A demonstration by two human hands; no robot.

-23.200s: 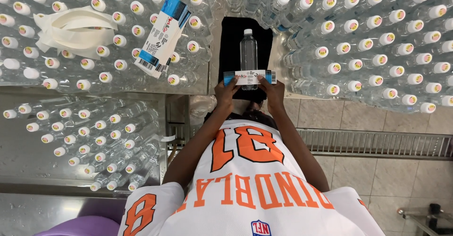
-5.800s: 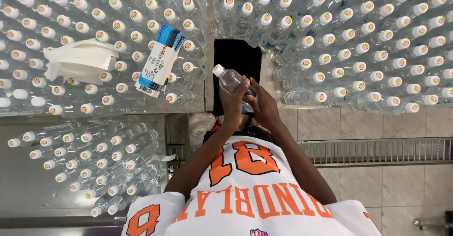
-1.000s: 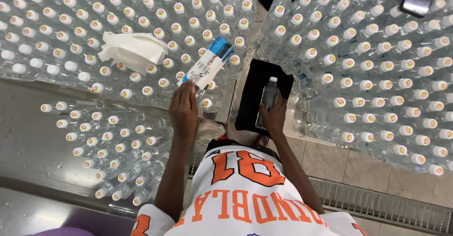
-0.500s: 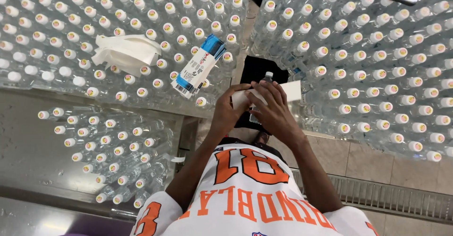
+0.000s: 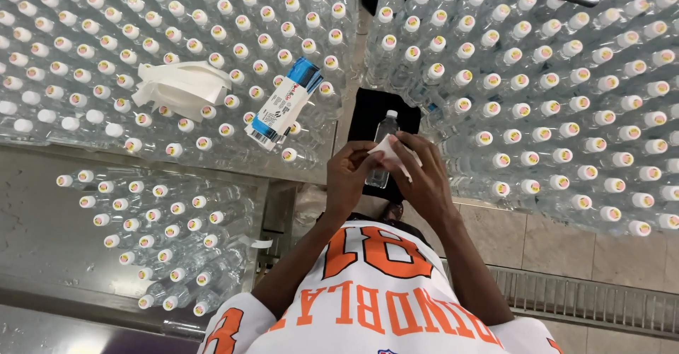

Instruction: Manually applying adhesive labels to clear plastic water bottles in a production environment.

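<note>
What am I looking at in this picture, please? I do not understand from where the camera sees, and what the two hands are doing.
The camera sits on a person's head and looks straight down, so you see the shirt, arms and hands from above. The left hand and right hand together hold a white label strip over a clear bottle lying on a black mat. All around stand many capped water bottles. On their caps to the left lie a stack of labels with blue ends and crumpled white backing paper.

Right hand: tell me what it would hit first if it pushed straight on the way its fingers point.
The right hand holds a white label; its fingers point up-left toward the lone bottle on the black mat. Likely that bottle first, though depth is unclear.
</note>
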